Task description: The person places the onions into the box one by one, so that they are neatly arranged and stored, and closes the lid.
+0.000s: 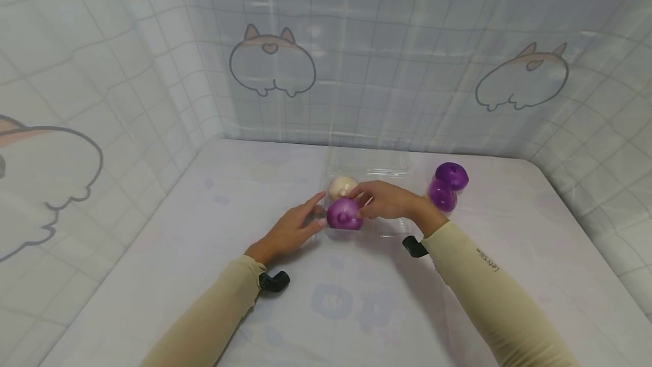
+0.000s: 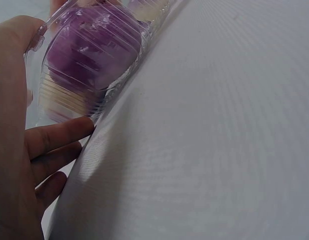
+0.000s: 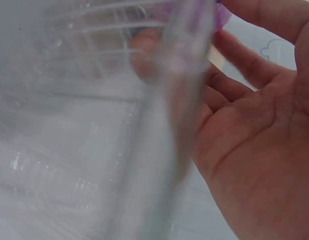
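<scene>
A clear plastic clamshell box lies with its lid folded back. In its left half, a white onion sits behind a glossy purple onion with a nub facing front. My right hand reaches over the box and holds the purple onion by its right side; in the right wrist view, purple shows at the fingertips, partly behind the blurred box wall. My left hand touches the box's left side with spread, fairly straight fingers. The left wrist view shows fingertips right at the ribbed wall.
Two more purple onions, a rear one and a front one, lie together right of the box. A pale patterned cloth covers the table. Gridded curtains with cartoon prints enclose the back and sides.
</scene>
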Demonstrator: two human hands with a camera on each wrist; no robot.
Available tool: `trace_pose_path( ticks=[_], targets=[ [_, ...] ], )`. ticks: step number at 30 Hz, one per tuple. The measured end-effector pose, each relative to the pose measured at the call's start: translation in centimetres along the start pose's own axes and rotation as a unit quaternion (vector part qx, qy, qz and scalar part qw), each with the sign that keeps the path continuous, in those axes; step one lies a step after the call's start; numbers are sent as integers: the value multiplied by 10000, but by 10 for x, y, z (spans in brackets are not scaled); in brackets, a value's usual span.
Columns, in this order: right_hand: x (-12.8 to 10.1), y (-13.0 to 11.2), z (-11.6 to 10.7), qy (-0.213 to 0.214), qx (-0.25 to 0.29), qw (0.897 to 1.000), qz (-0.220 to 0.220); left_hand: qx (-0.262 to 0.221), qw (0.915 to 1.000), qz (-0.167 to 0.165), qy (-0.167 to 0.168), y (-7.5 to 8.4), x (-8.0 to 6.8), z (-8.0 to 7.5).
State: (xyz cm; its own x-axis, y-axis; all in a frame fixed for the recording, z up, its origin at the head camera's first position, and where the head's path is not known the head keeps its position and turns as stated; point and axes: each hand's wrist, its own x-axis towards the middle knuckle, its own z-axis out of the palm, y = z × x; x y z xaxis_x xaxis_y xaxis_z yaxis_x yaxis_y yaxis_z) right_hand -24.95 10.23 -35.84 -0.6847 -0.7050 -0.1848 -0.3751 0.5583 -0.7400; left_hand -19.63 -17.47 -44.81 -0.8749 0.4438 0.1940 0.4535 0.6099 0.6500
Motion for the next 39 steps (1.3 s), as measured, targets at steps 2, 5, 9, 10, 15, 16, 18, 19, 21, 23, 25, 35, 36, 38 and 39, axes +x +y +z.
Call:
trace_pose_path(
  ticks=[2,5,9,10,15,16,18,19,21,23,25,35,36,38,39],
  targets=[
    [1,0,1,36,71,10000,59,1,10000,-15,-4,0,0,0],
    [3,0,1,78,157,9998,60,-2,10000,-12,10,0,0,0],
    [4,0,2,79,156,9998,83,6,10000,-3,22,-1,1,0],
    [4,-1,2,82,121,9998,99,6,10000,-9,19,-1,1,0],
    [3,0,1,118,-8,9999,125,-14,10000,9,11,1,1,-1],
    [3,0,0,124,-29,9998,123,-21,10000,10,10,1,1,-1],
    [3,0,0,116,-31,9999,104,-27,10000,23,15,2,1,-2],
    [3,1,-1,112,-32,9999,103,-27,10000,30,18,1,1,-2],
    [2,2,-2,90,-7,9999,122,-38,10000,49,17,2,1,-2],
    [0,5,-4,57,102,9998,146,-27,10000,51,18,2,1,-2],
    [-2,7,-6,36,309,9992,254,-17,10000,37,14,2,1,-2],
    [-21,15,-23,207,1037,9940,296,11,10000,17,1,4,1,-3],
    [-24,16,-24,232,1114,9931,284,1,10000,13,-6,4,1,-3],
    [-29,19,-26,273,1317,9905,274,4,10000,3,-7,4,1,-4],
    [-32,21,-27,299,1427,9889,275,-6,10000,-2,-8,4,1,-4]
  ],
)
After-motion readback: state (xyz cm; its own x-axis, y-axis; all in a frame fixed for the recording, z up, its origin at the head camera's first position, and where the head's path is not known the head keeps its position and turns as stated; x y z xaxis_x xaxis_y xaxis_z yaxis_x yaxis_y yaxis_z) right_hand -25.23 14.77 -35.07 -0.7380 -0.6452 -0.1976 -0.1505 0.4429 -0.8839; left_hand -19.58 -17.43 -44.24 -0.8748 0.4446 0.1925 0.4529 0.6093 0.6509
